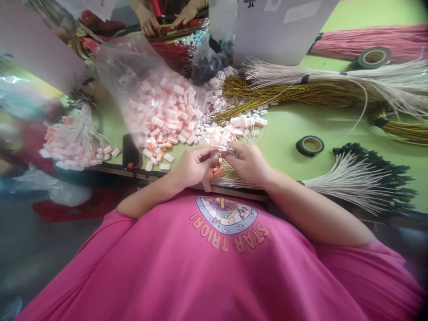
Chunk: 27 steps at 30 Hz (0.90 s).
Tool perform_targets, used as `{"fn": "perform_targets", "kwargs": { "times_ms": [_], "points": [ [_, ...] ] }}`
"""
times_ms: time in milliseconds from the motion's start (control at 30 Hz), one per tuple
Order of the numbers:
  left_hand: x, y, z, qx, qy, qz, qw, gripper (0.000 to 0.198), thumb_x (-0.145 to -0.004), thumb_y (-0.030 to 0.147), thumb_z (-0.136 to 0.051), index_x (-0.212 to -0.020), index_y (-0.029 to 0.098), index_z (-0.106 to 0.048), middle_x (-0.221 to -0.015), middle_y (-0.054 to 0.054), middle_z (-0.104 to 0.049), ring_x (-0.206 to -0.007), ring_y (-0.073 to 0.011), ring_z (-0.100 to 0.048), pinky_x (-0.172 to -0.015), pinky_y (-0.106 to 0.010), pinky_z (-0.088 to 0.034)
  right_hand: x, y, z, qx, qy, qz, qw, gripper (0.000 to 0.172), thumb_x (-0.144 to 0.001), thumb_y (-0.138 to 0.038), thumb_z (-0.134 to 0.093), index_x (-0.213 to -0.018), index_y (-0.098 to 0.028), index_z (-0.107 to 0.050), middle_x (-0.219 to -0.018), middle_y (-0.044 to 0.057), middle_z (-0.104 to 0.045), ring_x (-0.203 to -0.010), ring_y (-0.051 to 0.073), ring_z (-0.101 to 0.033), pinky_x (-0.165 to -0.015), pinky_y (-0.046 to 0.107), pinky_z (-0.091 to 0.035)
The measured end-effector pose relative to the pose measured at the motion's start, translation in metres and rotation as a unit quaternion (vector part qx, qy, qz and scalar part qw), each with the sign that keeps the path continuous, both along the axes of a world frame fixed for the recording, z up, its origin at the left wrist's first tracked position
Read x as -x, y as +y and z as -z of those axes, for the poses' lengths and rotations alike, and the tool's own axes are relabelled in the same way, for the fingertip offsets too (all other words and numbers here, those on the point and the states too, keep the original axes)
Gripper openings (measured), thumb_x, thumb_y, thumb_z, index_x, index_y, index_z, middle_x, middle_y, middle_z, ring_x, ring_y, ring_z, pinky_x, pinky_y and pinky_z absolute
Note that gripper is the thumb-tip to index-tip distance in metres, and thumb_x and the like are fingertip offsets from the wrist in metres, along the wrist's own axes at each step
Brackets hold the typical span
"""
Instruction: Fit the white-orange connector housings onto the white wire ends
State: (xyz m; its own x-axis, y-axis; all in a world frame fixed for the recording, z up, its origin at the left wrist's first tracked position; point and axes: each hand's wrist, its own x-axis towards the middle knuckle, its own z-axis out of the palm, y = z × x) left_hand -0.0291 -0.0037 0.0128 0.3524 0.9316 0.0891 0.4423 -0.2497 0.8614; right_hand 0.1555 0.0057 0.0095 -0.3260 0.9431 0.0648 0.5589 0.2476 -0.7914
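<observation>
The bright-tipped wires (225, 147) lie between the two hands, at the fingertips of the right hand (250, 163), which grips them in a pinch, probably to keep the fine ends fanned out and within reach. The left hand (193, 166) faces it, thumb and fingertips pressed together; whether a connector sits in that pinch is too small to tell. Both grips are close to the body, likely for steadiness and a clear view. Orange-and-white connectors (218, 172) hang just below, between the hands.

Just beyond the hands, a heap of loose connectors (174, 107) spills from a clear bag (117, 58), seemingly laid mouth-first for easy picking. Left of the left hand lie a phone (131, 151) and, farther out, a wired connector bundle (78, 140). Right of the right hand are a black tape roll (310, 146) and white wires with black ends (354, 178). Well beyond both, a co-worker's hands (149, 23) rest over other wires.
</observation>
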Motion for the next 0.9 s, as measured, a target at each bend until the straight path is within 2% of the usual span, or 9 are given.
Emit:
{"fn": "perform_targets", "kwargs": {
  "times_ms": [67, 233, 400, 500, 567, 667, 800, 833, 900],
  "points": [
    [0.0, 0.001, 0.0, -0.002, -0.001, 0.006, 1.0, 0.014, -0.084, 0.029, -0.064, -0.088, 0.017, -0.071, -0.074, -0.002, -0.065, -0.065, -0.0126, -0.066, -0.061, -0.024, -0.054, 0.0, 0.0, -0.001, 0.007, 0.011, 0.0, 1.0, 0.027, -0.081, -0.029, -0.05, -0.058, -0.019, -0.041, -0.054, -0.003, -0.042, -0.056, 0.009, -0.036, -0.053, 0.026, -0.027],
    [0.002, 0.002, 0.003, 0.0, -0.005, -0.013, 1.0, 0.024, -0.084, 0.029, -0.063, -0.105, 0.017, -0.069, -0.088, -0.005, -0.069, -0.073, -0.013, -0.066, -0.067, -0.025, -0.055, -0.001, 0.001, -0.002, 0.018, 0.029, 0.006, 0.999, 0.029, -0.079, -0.029, -0.053, -0.055, -0.019, -0.041, -0.052, -0.004, -0.038, -0.054, 0.009, -0.036, -0.053, 0.026, -0.028],
    [-0.002, 0.001, 0.002, -0.041, 0.031, 0.002, 0.999, 0.014, -0.082, 0.02, -0.063, -0.092, 0.016, -0.071, -0.081, -0.003, -0.068, -0.072, -0.0126, -0.064, -0.069, -0.025, -0.053, 0.001, 0.001, -0.002, 0.018, 0.016, 0.012, 1.0, 0.023, -0.077, -0.021, -0.052, -0.057, -0.019, -0.04, -0.054, -0.003, -0.04, -0.056, 0.01, -0.037, -0.054, 0.026, -0.027],
    [-0.003, 0.0, -0.003, -0.051, 0.046, 0.016, 0.998, 0.02, -0.083, 0.017, -0.061, -0.101, 0.016, -0.07, -0.092, -0.005, -0.07, -0.08, -0.0137, -0.066, -0.074, -0.025, -0.054, -0.002, 0.003, -0.003, 0.03, 0.043, -0.009, 0.999, 0.025, -0.079, -0.025, -0.054, -0.057, -0.018, -0.044, -0.054, -0.003, -0.043, -0.056, 0.01, -0.039, -0.054, 0.026, -0.029],
    [0.003, 0.0, -0.007, -0.092, 0.067, 0.028, 0.993, 0.025, -0.085, 0.018, -0.059, -0.108, 0.018, -0.068, -0.1, -0.007, -0.07, -0.086, -0.015, -0.065, -0.079, -0.027, -0.054, -0.005, 0.006, -0.003, 0.045, 0.072, -0.021, 0.996, 0.026, -0.08, -0.03, -0.055, -0.057, -0.018, -0.05, -0.054, -0.003, -0.045, -0.055, 0.011, -0.041, -0.055, 0.026, -0.031],
    [0.024, 0.005, -0.009, -0.171, 0.118, 0.02, 0.978, 0.03, -0.087, 0.021, -0.059, -0.116, 0.021, -0.064, -0.108, -0.007, -0.068, -0.092, -0.0164, -0.064, -0.087, -0.031, -0.052, -0.011, 0.01, -0.001, 0.029, 0.114, 0.005, 0.993, 0.024, -0.079, -0.033, -0.06, -0.06, -0.017, -0.058, -0.059, -0.001, -0.053, -0.06, 0.012, -0.047, -0.059, 0.028, -0.035],
    [0.073, 0.017, -0.007, -0.201, 0.221, -0.085, 0.951, 0.034, -0.086, 0.016, -0.055, -0.118, 0.021, -0.063, -0.119, -0.008, -0.063, -0.101, -0.019, -0.061, -0.09, -0.034, -0.05, -0.014, 0.013, 0.002, 0.026, 0.177, 0.04, 0.983, 0.012, -0.076, -0.028, -0.063, -0.075, -0.017, -0.067, -0.071, 0.001, -0.062, -0.068, 0.014, -0.054, -0.064, 0.029, -0.04],
    [0.086, 0.019, -0.007, -0.19, 0.263, -0.087, 0.942, 0.032, -0.085, 0.013, -0.053, -0.114, 0.021, -0.066, -0.114, -0.007, -0.065, -0.101, -0.0204, -0.06, -0.09, -0.035, -0.049, -0.014, 0.013, 0.002, 0.038, 0.18, 0.043, 0.982, 0.011, -0.076, -0.027, -0.063, -0.077, -0.017, -0.068, -0.07, 0.001, -0.062, -0.065, 0.013, -0.053, -0.063, 0.028, -0.039],
    [0.106, 0.022, -0.005, -0.155, 0.341, -0.045, 0.926, 0.029, -0.083, 0.012, -0.052, -0.103, 0.022, -0.07, -0.104, -0.006, -0.069, -0.096, -0.0225, -0.061, -0.086, -0.037, -0.048, -0.013, 0.013, 0.0, 0.052, 0.16, 0.047, 0.985, 0.01, -0.074, -0.024, -0.063, -0.072, -0.016, -0.066, -0.063, 0.0, -0.059, -0.059, 0.012, -0.05, -0.058, 0.027, -0.037]
  ]
}}
